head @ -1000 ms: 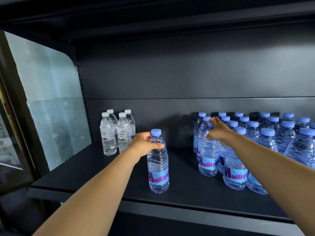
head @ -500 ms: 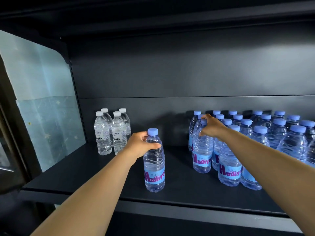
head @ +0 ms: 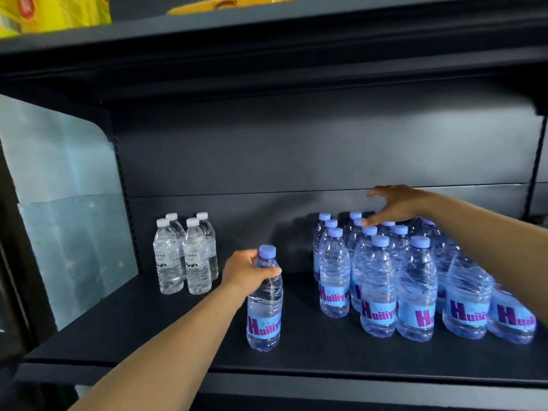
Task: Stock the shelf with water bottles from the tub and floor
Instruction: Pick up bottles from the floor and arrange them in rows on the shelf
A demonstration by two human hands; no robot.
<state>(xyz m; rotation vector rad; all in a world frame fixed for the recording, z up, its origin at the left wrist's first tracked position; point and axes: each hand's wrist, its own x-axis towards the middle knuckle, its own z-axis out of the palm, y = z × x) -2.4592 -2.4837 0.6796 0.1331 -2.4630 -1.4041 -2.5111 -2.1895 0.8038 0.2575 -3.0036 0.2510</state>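
Clear plastic blue-capped water bottles [head: 415,286] crowd shelf [head: 178,336] right end; left hand [head: 246,272] grips one [head: 264,301] mid-shelf, right hand [head: 394,204] spread wide; centre unfilled.

Dark metal back panel [head: 296,149], pale blue side panel [head: 59,179], yellow packages [head: 53,10] on the upper shelf.

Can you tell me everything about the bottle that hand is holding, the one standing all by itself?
The clear plastic water bottle with a round blue cap stands upright near the front of the dark shelf, apart from the other bottles. Its ribbed sides look full of water. A blue label with big purple letters wraps its lower half. The left hand grips its shoulder just under the cap, fingers curled round it. Only that hand and the shelf touch it.
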